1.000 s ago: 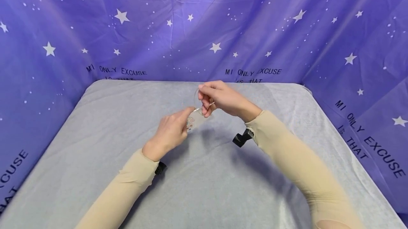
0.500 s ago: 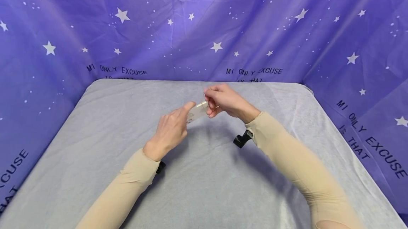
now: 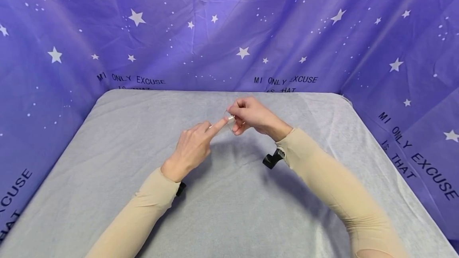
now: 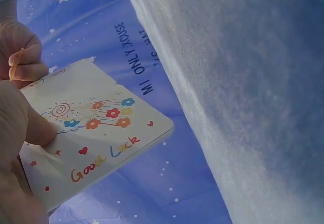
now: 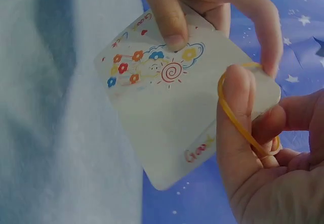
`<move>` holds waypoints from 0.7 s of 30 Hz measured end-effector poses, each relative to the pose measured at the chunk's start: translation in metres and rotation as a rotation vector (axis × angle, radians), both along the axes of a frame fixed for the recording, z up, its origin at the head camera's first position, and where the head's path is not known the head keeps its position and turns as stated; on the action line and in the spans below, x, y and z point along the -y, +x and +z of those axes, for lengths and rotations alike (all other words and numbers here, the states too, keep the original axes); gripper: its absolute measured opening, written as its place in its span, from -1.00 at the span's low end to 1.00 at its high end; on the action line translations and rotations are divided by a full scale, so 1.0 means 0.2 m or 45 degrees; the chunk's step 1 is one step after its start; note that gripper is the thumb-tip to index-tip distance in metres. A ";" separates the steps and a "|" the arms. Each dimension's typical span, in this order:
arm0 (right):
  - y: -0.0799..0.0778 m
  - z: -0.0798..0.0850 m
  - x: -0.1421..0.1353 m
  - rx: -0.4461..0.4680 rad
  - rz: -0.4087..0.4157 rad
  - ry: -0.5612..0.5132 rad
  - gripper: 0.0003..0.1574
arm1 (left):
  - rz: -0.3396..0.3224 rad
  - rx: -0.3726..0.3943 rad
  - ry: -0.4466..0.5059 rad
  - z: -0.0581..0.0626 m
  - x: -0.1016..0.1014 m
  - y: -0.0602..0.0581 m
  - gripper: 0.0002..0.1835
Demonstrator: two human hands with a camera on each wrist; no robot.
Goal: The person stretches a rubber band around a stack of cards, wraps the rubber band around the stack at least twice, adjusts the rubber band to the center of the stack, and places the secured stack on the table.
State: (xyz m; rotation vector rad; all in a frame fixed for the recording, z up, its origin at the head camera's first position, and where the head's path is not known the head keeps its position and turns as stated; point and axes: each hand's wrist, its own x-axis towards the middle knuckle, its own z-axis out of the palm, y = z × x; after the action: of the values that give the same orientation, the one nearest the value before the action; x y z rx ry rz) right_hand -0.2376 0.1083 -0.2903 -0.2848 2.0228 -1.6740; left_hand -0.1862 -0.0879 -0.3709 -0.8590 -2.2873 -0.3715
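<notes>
The left hand [image 3: 190, 146] clamps a white printed card [image 5: 157, 115] marked "Good Luck", its thumb lying on the decorated face and its index finger stretched right to the edge by the right hand [image 3: 254, 116]. The card is held tilted above the far middle of the grey-covered table [image 3: 233, 210], between the two hands. At the card's right end, the right hand's fingers are closed on a yellow rubber band [image 5: 237, 123], which loops over the right thumb and reaches the left index fingertip; whether it passes around the card cannot be told
</notes>
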 end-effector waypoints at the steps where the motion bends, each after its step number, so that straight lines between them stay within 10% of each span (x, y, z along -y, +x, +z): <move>1: -0.01 0.00 -0.01 0.024 0.001 -0.042 -0.72 | -0.018 0.014 0.036 0.00 0.00 0.00 -0.10; 12: -0.06 -0.06 -0.16 0.230 -0.042 -0.532 -0.82 | -0.260 0.197 0.642 0.01 0.03 -0.04 -0.33; 21: -0.07 -0.16 -0.30 0.244 -0.112 -0.692 -0.86 | -0.510 0.658 1.234 0.15 0.06 0.00 -0.29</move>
State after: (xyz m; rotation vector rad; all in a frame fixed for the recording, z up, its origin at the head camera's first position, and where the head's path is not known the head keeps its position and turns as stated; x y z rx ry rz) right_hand -0.2520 0.1679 -0.3229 -0.2076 1.4335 -2.1957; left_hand -0.1861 -0.1006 -0.3416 -0.7155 -1.9227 -1.8622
